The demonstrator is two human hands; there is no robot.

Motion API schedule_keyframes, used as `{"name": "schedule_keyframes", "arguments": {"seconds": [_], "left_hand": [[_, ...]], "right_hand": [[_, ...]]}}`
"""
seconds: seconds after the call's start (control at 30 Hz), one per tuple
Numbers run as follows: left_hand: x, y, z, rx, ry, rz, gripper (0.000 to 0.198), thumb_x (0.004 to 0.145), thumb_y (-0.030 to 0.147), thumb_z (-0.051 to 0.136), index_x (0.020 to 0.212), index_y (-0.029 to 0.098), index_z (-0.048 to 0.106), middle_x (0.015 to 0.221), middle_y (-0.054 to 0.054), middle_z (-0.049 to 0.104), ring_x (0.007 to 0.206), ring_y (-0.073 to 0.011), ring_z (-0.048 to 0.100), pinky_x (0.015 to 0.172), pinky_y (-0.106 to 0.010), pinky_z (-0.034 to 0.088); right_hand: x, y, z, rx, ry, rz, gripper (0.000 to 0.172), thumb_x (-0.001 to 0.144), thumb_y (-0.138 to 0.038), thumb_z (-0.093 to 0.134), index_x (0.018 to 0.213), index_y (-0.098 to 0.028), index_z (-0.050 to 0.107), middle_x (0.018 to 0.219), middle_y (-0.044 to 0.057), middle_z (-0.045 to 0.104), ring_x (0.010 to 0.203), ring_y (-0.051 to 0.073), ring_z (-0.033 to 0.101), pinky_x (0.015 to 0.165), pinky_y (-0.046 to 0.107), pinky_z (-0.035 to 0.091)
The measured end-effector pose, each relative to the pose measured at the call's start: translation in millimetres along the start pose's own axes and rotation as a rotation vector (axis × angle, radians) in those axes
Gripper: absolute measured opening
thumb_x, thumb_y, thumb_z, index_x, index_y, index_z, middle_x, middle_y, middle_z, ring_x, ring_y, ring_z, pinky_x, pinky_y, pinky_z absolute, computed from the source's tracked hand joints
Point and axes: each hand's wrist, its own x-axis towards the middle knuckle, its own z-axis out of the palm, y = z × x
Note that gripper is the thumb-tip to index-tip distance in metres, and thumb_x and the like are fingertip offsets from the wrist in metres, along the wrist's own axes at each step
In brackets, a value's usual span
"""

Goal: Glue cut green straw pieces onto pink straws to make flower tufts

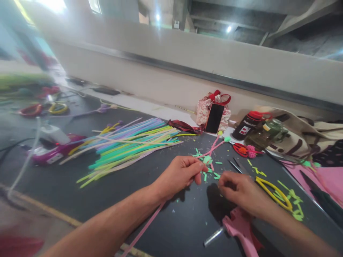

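My left hand point(184, 174) is closed in a pinch, with a small light-green tuft point(207, 159) at its fingertips. A long pink pipe cleaner point(146, 228) runs from that hand back under my wrist towards the table's near edge. To the right, my right hand point(235, 189) is curled with thumb and fingers together; what it holds, if anything, does not show. Short green cut pieces point(216, 175) lie between and beyond my hands. Two pink stems with green and yellow tips point(227, 139) lie just past them. Below my right hand rests a pink glue gun point(241, 232) with a clear glue stick point(213, 237).
Many coloured pipe cleaners point(134, 142) lie in a pile left of centre. Further left is a purple glue gun point(56, 151). Yellow-handled scissors point(278, 194) lie near my right forearm. A phone point(214, 118), a black bottle point(245, 126) and a canvas bag point(286, 142) stand along the back.
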Motion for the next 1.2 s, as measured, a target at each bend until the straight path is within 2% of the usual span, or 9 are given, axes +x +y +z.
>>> {"name": "schedule_keyframes", "arguments": {"seconds": [0.1,0.17,0.3,0.43,0.6,0.8,0.93,1.1,1.2], "left_hand": [[-0.8,1.5,0.8,-0.031,-0.006,-0.019,0.027,0.077,0.036,0.047,0.079,0.013,0.060,0.051,0.004,0.052,0.035,-0.0016,0.028,0.034,-0.015,0.018],[-1.0,2.5,0.7,-0.035,0.001,-0.031,0.027,0.076,0.037,0.049,0.079,0.013,0.061,0.054,0.003,0.053,0.036,-0.0021,0.033,0.034,-0.015,0.022],[-1.2,5.2,-0.5,-0.053,0.012,-0.051,0.027,0.073,0.038,0.054,0.076,0.012,0.060,0.060,0.001,0.057,0.041,-0.0032,0.040,0.036,-0.015,0.027],[-0.6,6.1,-3.0,-0.058,0.010,-0.045,0.025,0.076,0.039,0.052,0.077,0.014,0.052,0.050,0.004,0.055,0.032,-0.0012,0.029,0.033,-0.015,0.017],[0.6,3.0,-6.9,-0.007,0.029,0.006,0.024,0.078,0.039,0.048,0.087,0.017,0.044,0.047,0.006,0.056,0.029,-0.0026,0.029,0.033,-0.016,0.018],[-2.2,7.2,-5.5,0.000,-0.006,-0.041,0.022,0.072,0.037,0.054,0.075,0.016,0.048,0.061,0.001,0.061,0.038,-0.0041,0.043,0.035,-0.015,0.027],[-3.6,8.6,-3.5,-0.006,-0.033,-0.044,0.018,0.074,0.034,0.051,0.073,0.016,0.049,0.056,0.003,0.058,0.034,-0.0021,0.031,0.035,-0.015,0.019],[-5.4,5.2,-1.5,0.236,0.100,0.106,0.017,0.075,0.031,0.049,0.073,0.015,0.056,0.058,0.002,0.059,0.045,-0.0049,0.040,0.044,-0.016,0.028],[-6.7,4.7,0.3,0.318,0.125,0.103,0.018,0.076,0.030,0.046,0.076,0.016,0.057,0.061,0.001,0.060,0.046,-0.0060,0.042,0.044,-0.017,0.030]], "right_hand": [[8.0,-10.3,-10.8,0.564,0.057,0.137,0.002,0.072,-0.021,0.055,0.071,-0.019,0.056,0.053,-0.007,0.052,0.047,0.009,0.049,0.043,0.019,0.034],[12.8,-17.7,-14.6,0.776,0.076,0.172,0.013,0.070,-0.025,0.061,0.081,-0.018,0.060,0.055,-0.006,0.055,0.046,0.008,0.049,0.041,0.018,0.034],[17.4,-27.1,-15.3,0.930,0.071,0.178,0.012,0.069,-0.026,0.065,0.075,-0.016,0.064,0.054,-0.004,0.059,0.046,0.007,0.051,0.041,0.017,0.036],[16.5,-30.1,-14.6,1.040,0.080,0.182,0.012,0.067,-0.025,0.069,0.071,-0.016,0.061,0.052,-0.003,0.059,0.047,0.008,0.053,0.040,0.015,0.036],[14.7,-31.8,-15.5,1.054,0.062,0.183,0.016,0.066,-0.027,0.070,0.069,-0.016,0.059,0.047,-0.003,0.059,0.043,0.007,0.050,0.039,0.015,0.035],[13.1,-29.9,-15.9,0.954,0.057,0.140,0.019,0.066,-0.028,0.070,0.064,-0.016,0.056,0.045,-0.003,0.059,0.040,0.007,0.049,0.039,0.016,0.034],[10.9,-28.5,-17.6,0.782,0.128,0.058,0.017,0.069,-0.030,0.066,0.064,-0.016,0.057,0.045,-0.004,0.056,0.041,0.007,0.046,0.043,0.019,0.034],[12.1,-31.0,-15.9,0.699,0.155,0.080,0.023,0.070,-0.037,0.063,0.061,-0.017,0.055,0.047,-0.005,0.051,0.041,0.007,0.042,0.042,0.020,0.031],[15.6,-33.8,-12.6,0.709,0.188,0.105,0.027,0.068,-0.041,0.063,0.058,-0.017,0.053,0.048,-0.006,0.049,0.038,0.006,0.040,0.040,0.020,0.029]]}}
